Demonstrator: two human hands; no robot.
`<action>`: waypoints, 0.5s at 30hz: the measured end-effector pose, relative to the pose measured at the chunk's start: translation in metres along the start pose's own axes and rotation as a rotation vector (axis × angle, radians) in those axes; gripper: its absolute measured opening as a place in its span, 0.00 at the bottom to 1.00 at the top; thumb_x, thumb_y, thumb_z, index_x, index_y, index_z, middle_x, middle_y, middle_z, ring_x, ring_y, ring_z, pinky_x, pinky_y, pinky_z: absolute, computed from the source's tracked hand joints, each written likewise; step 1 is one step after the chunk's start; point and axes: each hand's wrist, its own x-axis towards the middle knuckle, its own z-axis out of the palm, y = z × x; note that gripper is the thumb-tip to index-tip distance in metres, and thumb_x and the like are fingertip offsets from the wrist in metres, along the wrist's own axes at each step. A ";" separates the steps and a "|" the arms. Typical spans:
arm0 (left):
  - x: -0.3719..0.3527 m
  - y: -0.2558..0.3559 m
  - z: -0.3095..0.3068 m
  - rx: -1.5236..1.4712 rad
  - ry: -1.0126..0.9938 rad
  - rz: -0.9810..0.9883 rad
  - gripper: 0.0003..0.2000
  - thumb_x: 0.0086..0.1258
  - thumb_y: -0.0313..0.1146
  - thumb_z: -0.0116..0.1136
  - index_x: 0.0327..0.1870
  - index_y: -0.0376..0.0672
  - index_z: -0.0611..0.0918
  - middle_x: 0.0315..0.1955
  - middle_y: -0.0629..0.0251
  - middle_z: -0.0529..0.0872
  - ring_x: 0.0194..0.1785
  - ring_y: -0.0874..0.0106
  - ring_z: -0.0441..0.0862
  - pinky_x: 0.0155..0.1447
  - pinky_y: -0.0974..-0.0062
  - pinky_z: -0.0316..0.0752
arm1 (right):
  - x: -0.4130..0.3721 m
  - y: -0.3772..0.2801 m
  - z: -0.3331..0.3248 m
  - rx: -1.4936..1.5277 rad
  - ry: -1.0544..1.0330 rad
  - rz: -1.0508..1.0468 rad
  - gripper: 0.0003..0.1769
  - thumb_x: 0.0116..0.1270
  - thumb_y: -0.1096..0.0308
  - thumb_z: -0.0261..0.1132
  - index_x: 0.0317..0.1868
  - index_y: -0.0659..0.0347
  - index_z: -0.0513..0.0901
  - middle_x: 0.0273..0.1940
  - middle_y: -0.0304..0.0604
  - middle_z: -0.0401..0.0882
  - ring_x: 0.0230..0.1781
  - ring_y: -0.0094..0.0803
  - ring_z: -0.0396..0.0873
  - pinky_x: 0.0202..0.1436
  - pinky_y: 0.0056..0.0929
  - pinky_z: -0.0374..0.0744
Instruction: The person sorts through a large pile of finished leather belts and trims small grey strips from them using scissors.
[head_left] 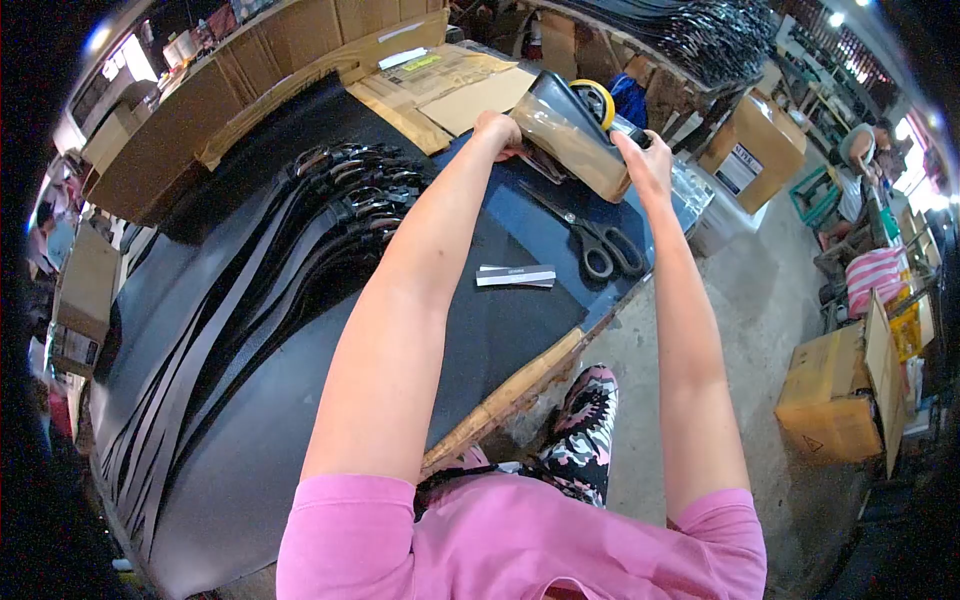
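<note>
Head view looks down two outstretched bare arms to a wrapped bundle, dark at the top and covered in brownish clear film, held tilted above the far corner of the desk. The left hand has its fingers clenched on the bundle's left end. The right hand grasps the right end. A yellow tape roll sits just behind the bundle, and it is hard to make out whether the right fingers also touch it.

Beneath the bundle, black scissors lie on the dark desk top, and a white label strip lies near them, apart from both hands. To the left, many black belts are spread in a fan, their buckles bunched close to the left forearm, which crosses over part of them. Flat cardboard sheets cover the desk's far end beyond the bundle. On the floor to the right stand a cardboard box and, farther off, a second box. Another person sits well away at the upper right.

The bundle's underside and both palms are hidden, and the lens edges darken the picture's corners. A pink shirt fills the bottom edge.
</note>
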 end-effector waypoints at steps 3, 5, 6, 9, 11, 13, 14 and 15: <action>-0.004 0.007 -0.007 0.035 -0.155 -0.091 0.07 0.59 0.33 0.63 0.22 0.46 0.79 0.19 0.71 0.75 0.21 0.76 0.71 0.24 0.75 0.73 | 0.001 0.002 0.000 -0.049 0.004 0.013 0.19 0.48 0.58 0.69 0.29 0.69 0.84 0.26 0.43 0.84 0.27 0.25 0.79 0.35 0.26 0.76; -0.006 0.008 -0.010 0.094 -0.212 -0.061 0.04 0.59 0.32 0.62 0.26 0.46 0.80 0.19 0.70 0.74 0.22 0.75 0.71 0.26 0.74 0.75 | 0.002 0.004 0.001 -0.032 0.017 0.000 0.19 0.48 0.57 0.69 0.30 0.69 0.83 0.26 0.44 0.84 0.27 0.26 0.80 0.35 0.26 0.76; -0.008 0.009 -0.008 0.094 -0.211 -0.061 0.04 0.59 0.32 0.62 0.26 0.46 0.80 0.19 0.70 0.74 0.22 0.75 0.71 0.26 0.74 0.75 | 0.002 0.005 0.001 -0.014 0.030 -0.012 0.20 0.48 0.57 0.69 0.30 0.69 0.83 0.26 0.44 0.84 0.27 0.26 0.80 0.36 0.27 0.76; -0.018 0.009 -0.006 0.149 -0.028 -0.036 0.02 0.61 0.32 0.60 0.30 0.46 0.80 0.21 0.69 0.78 0.24 0.74 0.75 0.28 0.74 0.77 | 0.002 0.003 0.000 -0.014 0.001 -0.002 0.21 0.47 0.56 0.69 0.30 0.69 0.83 0.27 0.45 0.84 0.28 0.27 0.80 0.36 0.27 0.76; 0.003 0.003 -0.012 -0.047 -0.295 -0.029 0.07 0.61 0.36 0.64 0.27 0.44 0.81 0.28 0.65 0.85 0.32 0.71 0.83 0.38 0.71 0.81 | 0.002 0.005 0.001 -0.007 0.013 -0.006 0.21 0.47 0.56 0.69 0.31 0.69 0.83 0.27 0.45 0.84 0.28 0.27 0.80 0.36 0.27 0.76; -0.011 0.005 -0.014 -0.094 -0.267 -0.033 0.06 0.61 0.34 0.63 0.28 0.44 0.81 0.30 0.65 0.86 0.35 0.71 0.83 0.40 0.71 0.82 | 0.003 0.008 0.002 0.001 0.025 -0.012 0.22 0.47 0.56 0.70 0.31 0.69 0.83 0.27 0.45 0.84 0.28 0.27 0.80 0.36 0.27 0.76; -0.014 0.005 -0.015 -0.140 -0.239 -0.033 0.04 0.61 0.31 0.63 0.28 0.43 0.82 0.32 0.64 0.87 0.37 0.71 0.84 0.41 0.71 0.82 | 0.004 0.009 0.002 -0.015 0.024 -0.009 0.22 0.47 0.56 0.70 0.31 0.70 0.83 0.27 0.45 0.84 0.28 0.27 0.80 0.36 0.27 0.76; -0.018 0.006 -0.017 -0.141 -0.238 -0.034 0.04 0.61 0.31 0.63 0.28 0.43 0.82 0.32 0.64 0.87 0.37 0.71 0.84 0.41 0.71 0.82 | 0.005 0.010 0.002 -0.031 0.023 -0.005 0.22 0.46 0.56 0.70 0.30 0.70 0.83 0.27 0.45 0.84 0.28 0.27 0.80 0.36 0.27 0.76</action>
